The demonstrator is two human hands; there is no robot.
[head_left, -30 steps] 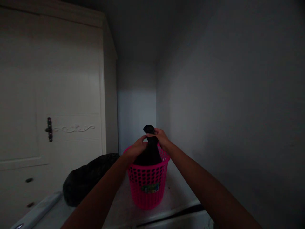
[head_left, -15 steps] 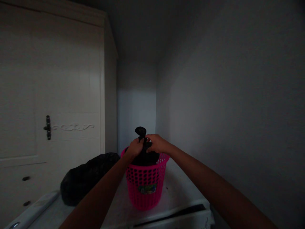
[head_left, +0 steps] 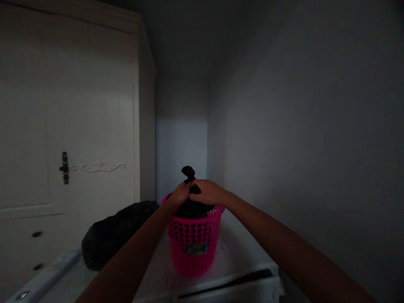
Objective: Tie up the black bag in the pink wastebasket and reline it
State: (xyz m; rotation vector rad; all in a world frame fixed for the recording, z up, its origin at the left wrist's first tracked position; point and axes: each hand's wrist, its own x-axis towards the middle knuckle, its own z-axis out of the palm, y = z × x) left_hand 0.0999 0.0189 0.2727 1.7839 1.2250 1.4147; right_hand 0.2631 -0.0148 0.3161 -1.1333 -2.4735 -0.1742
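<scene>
A black plastic bag (head_left: 192, 210) sits inside a pink perforated basket (head_left: 192, 256), its gathered top sticking up above the rim. My left hand (head_left: 180, 193) pinches the twisted neck of the bag from the left. From the right, my right hand (head_left: 206, 192) closes on the same neck, its fingers touching or nearly touching those of the left. A loop of the bag's end rises above both hands. The dim light hides the exact fingertips and whatever is in the bag.
Left of the basket lies a second, full black bag (head_left: 118, 233). Both stand on a white surface (head_left: 233, 248) with a dark slot near its front edge. A white wardrobe (head_left: 101, 105) rises at the left, and a plain wall (head_left: 299, 126) is at the right.
My right hand's fingers have closed in around the bag's neck, nearer to my left hand. The bag's top loop has shifted slightly right. The basket stays in place.
</scene>
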